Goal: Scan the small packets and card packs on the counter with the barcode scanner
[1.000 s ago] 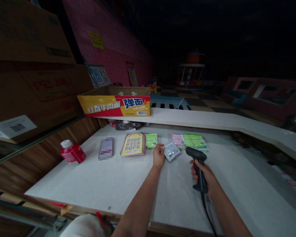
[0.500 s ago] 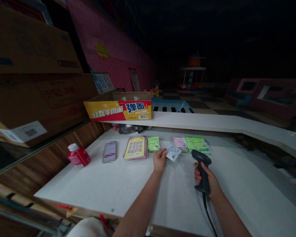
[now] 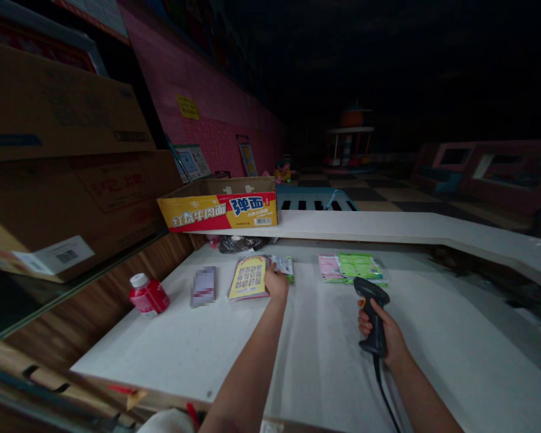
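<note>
My right hand (image 3: pixel 391 337) is wrapped around the grip of a dark barcode scanner (image 3: pixel 373 325), its cable hanging down toward me. The scanner's head is raised over the white counter, just in front of the pink and green packets. My left hand (image 3: pixel 277 282) is closed at the edge of a small silvery packet (image 3: pixel 283 264), which lies over a green packet (image 3: pixel 291 279) that it mostly covers. Right beside these fingers, on their left, is a yellow booklet-like stack (image 3: pixel 249 278). Farther right, a pink packet (image 3: pixel 328 266) lies against green packets (image 3: pixel 358 264).
A red bottle with a white cap (image 3: pixel 148 296) and a blurred-out flat object (image 3: pixel 204 285) are on the counter's left. An open noodle carton (image 3: pixel 219 213) stands on the raised ledge (image 3: pixel 365 226). Large cardboard boxes (image 3: pixel 72 180) are stacked at the left.
My left hand has carried the silvery packet leftward, from the middle of the counter onto the green packet by the yellow stack. My right hand keeps the scanner in nearly the same place.
</note>
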Available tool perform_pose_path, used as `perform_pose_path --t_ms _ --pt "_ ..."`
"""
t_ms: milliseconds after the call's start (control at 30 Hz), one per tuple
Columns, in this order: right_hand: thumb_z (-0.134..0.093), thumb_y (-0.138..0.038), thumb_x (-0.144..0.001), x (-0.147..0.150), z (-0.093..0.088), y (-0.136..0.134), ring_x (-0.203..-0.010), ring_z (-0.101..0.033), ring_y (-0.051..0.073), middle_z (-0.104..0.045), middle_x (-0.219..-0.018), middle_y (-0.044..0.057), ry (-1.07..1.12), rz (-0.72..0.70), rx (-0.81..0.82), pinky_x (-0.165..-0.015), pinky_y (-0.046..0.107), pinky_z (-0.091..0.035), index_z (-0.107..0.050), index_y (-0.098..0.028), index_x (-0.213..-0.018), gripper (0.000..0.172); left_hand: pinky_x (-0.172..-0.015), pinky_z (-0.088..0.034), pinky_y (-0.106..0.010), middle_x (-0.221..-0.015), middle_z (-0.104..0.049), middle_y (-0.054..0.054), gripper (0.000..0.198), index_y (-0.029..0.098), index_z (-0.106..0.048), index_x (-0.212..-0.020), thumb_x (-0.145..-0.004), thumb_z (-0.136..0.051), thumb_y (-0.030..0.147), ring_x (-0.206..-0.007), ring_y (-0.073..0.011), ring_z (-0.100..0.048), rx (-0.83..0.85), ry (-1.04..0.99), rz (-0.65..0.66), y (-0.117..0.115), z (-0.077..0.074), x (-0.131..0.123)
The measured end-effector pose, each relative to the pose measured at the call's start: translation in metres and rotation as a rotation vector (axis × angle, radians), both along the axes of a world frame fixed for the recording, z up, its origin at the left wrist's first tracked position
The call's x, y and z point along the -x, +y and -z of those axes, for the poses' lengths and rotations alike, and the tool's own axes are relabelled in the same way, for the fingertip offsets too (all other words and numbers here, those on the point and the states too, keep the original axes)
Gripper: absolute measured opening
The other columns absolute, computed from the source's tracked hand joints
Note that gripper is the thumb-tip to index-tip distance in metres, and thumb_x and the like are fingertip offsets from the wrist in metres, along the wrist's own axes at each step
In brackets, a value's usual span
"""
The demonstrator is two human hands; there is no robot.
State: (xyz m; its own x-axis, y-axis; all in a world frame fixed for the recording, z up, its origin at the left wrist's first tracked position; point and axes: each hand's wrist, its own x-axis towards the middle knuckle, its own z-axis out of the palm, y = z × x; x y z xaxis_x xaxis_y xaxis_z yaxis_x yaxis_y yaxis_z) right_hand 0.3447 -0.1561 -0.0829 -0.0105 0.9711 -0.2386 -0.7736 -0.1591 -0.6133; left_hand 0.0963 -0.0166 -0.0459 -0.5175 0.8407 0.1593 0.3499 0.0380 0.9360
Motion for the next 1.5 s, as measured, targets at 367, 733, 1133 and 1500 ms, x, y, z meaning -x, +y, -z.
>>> perform_pose_path --t_ms 367,733,1133,1500 --pt "-0.084 -0.039 -0.064 0.0 0.002 0.001 -0.041 -0.043 0.006 -0.052 -0.053 -0.005 0.019 0.015 0.006 -0.036 0.017 -0.038 -0.064 -0.015 -0.085 0.038 -0.109 -0.033 -0.043 -0.14 -0.046 -0.028 0.046 0.005 -0.056 -0.125 -0.082 -0.058 0.024 -0.131 -0.0349 -0.047 0.265 0.579 0.081 -0.015 -0.014 -0.02" --pt "-0.084 -0.04 -0.065 0.0 0.001 0.0 -0.04 -0.042 0.006 -0.051 -0.052 -0.005 0.006 0.004 0.013 -0.036 0.016 -0.037 -0.064 -0.016 -0.085 0.037 -0.118 -0.02 -0.046 -0.157 -0.028 -0.015 0.054 0.015 -0.047 -0.14 -0.086 -0.044 0.01 -0.148 -0.0311 -0.013 0.259 0.971 0.307 -0.026 -0.009 -0.018" --pt "-0.083 -0.039 -0.066 0.002 -0.005 -0.001 -0.041 -0.042 0.006 -0.052 -0.053 -0.005 -0.001 0.001 0.017 -0.036 0.016 -0.036 -0.063 -0.017 -0.085 0.036 -0.117 -0.024 -0.045 -0.152 -0.035 -0.021 0.053 0.012 -0.049 -0.139 -0.086 -0.045 0.009 -0.146 -0.0317 -0.021 0.255 0.954 0.33 -0.018 -0.007 -0.017" --pt "-0.084 -0.042 -0.062 0.002 -0.006 -0.001 -0.039 -0.043 0.007 -0.052 -0.051 -0.005 -0.036 0.082 0.03 -0.035 0.018 -0.036 -0.062 -0.017 -0.084 0.039 -0.11 -0.034 -0.039 -0.131 -0.056 -0.013 0.037 0.016 -0.064 -0.118 -0.083 -0.049 0.011 -0.128 -0.0258 -0.044 -0.075 0.786 0.619 -0.029 0.004 -0.08"
